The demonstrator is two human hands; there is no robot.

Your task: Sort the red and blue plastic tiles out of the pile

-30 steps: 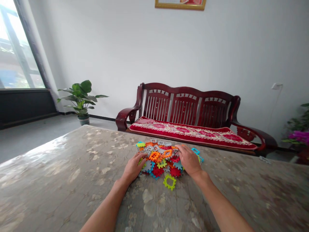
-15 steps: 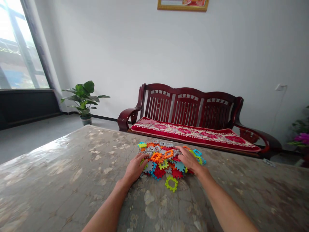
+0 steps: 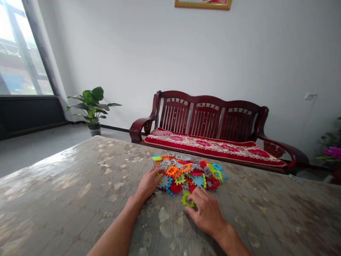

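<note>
A heap of plastic interlocking pieces point(image 3: 186, 176) with toothed edges lies on the table, in orange, red, grey, blue and yellow-green. My left hand point(image 3: 149, 183) rests at the heap's left side, fingers loosely spread, with a bit of yellow-green piece showing between thumb and forefinger. In front of the heap, a single yellow-green square frame piece point(image 3: 184, 200) lies flat. My right hand point(image 3: 206, 209) is over its right side, thumb and forefinger apart around it; the fingers partly cover the piece.
The table point(image 3: 80, 199) has a patterned, shiny cover. A lone grey piece point(image 3: 295, 179) lies near its far right edge. Beyond stand a dark red wooden bench point(image 3: 207, 117) with a red floral cushion point(image 3: 213, 145) and a potted plant point(image 3: 93, 106).
My right hand has moved back from the heap's right side, towards me, to the single yellow-green piece. My left hand stays at the heap's left side.
</note>
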